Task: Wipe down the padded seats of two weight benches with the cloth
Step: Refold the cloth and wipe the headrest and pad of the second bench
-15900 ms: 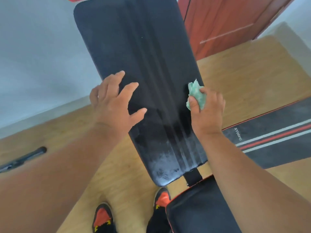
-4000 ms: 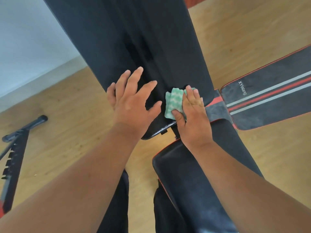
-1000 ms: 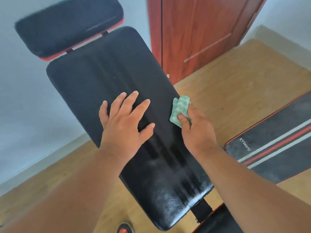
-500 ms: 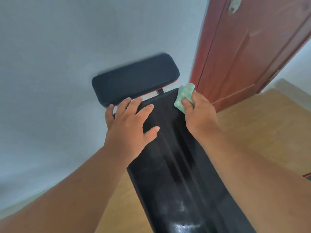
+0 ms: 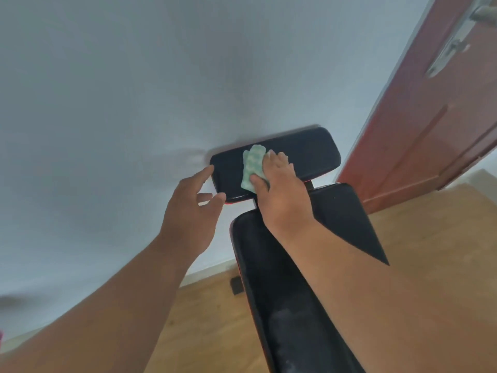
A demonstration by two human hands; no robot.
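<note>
A black padded back pad of a weight bench runs away from me, with a smaller black headrest pad at its far end. My right hand presses a green and white cloth flat on the headrest, near its left half. My left hand is at the headrest's left end, thumb on its near edge and a finger at its corner, fingers apart. Dusty smears show on the near part of the back pad.
A pale wall stands right behind the headrest. A red-brown door with a metal handle is at the right. Wooden floor lies on both sides of the bench.
My right hand has carried the cloth from the top of the back pad up onto the headrest. My left hand has left the back pad and gone to the headrest's left end.
</note>
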